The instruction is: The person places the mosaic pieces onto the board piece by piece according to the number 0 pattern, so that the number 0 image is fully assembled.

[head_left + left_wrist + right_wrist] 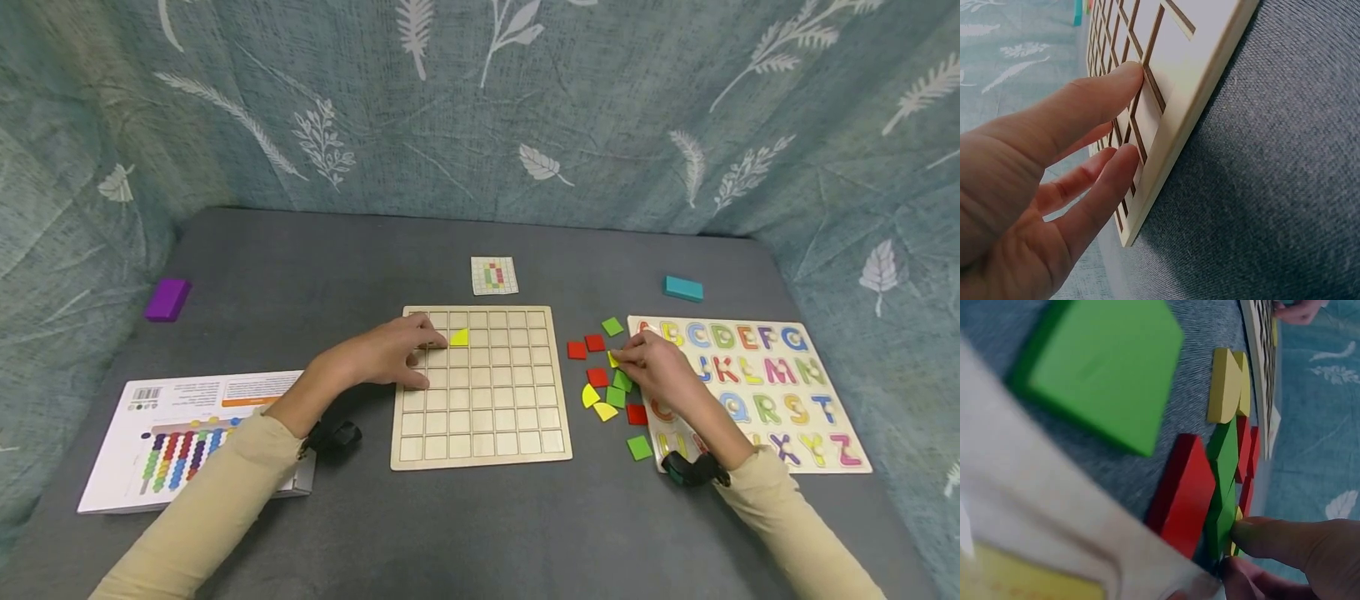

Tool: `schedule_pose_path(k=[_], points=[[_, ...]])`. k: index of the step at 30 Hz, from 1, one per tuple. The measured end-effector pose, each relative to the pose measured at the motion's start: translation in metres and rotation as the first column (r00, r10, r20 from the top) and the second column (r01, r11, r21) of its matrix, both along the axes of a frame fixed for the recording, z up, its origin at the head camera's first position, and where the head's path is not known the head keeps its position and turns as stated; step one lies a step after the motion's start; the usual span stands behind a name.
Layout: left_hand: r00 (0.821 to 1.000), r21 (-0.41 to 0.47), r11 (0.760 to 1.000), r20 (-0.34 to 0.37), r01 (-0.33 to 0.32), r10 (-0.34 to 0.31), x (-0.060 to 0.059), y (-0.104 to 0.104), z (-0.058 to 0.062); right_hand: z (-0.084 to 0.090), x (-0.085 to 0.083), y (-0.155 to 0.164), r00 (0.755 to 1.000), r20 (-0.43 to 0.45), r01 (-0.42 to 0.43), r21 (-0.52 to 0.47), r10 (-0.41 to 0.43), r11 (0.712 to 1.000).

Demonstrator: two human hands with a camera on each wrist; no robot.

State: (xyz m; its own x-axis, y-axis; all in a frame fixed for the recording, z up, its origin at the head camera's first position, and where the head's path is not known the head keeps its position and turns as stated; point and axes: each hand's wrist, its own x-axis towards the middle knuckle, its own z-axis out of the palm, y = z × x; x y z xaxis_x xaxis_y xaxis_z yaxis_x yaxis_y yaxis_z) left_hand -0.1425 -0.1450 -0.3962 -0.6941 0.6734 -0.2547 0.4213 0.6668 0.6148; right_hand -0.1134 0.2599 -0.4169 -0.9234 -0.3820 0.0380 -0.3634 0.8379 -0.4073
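A wooden grid board (pixel 480 464) lies in the middle of the table, with one yellow quarter-circle tile (pixel 460 337) in its upper part. My left hand (pixel 382 354) rests on the board's left side, thumb and fingers spread and loosely bent; in the left wrist view the fingertips touch the grid (pixel 1175 112). With thumb and fingers, my right hand (pixel 660 375) pinches a yellow tile (pixel 612 359), partly hidden by the fingertips. Around it lie green tiles (pixel 617 396), red tiles (pixel 597 377) and two more yellow quarter-circle tiles (pixel 591 396).
A small pattern card (pixel 494 276) lies behind the board. An alphabet puzzle board (pixel 757 392) sits under my right forearm. At left are a white box (pixel 180 400) and a purple block (pixel 167 300); a teal block (pixel 683 289) lies at back right.
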Motion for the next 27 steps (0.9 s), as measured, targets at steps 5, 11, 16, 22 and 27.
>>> schedule_pose_path(k=[5,11,16,22,27], points=[[1.000,-0.017,1.000,-0.007,-0.005,0.005,0.000,0.001,0.001,0.002,-0.006,-0.004,0.999,0.033,0.007,-0.012,-0.007,1.000],[0.999,-0.032,0.999,-0.043,-0.015,0.014,0.002,0.003,0.000,0.001,-0.010,-0.008,0.998,0.048,0.029,-0.024,-0.028,0.999],[0.997,-0.031,0.998,-0.052,-0.051,0.049,0.004,0.004,0.001,0.002,-0.011,-0.010,0.998,0.054,0.025,-0.011,-0.025,1.000],[0.993,-0.045,0.992,-0.034,-0.115,0.114,0.004,0.004,0.002,0.003,-0.012,-0.012,0.999,0.031,0.026,0.002,-0.026,1.000],[0.991,-0.062,0.989,-0.016,-0.133,0.133,0.004,0.004,0.003,0.002,-0.014,-0.013,0.999,0.020,0.029,0.002,-0.029,1.000]])
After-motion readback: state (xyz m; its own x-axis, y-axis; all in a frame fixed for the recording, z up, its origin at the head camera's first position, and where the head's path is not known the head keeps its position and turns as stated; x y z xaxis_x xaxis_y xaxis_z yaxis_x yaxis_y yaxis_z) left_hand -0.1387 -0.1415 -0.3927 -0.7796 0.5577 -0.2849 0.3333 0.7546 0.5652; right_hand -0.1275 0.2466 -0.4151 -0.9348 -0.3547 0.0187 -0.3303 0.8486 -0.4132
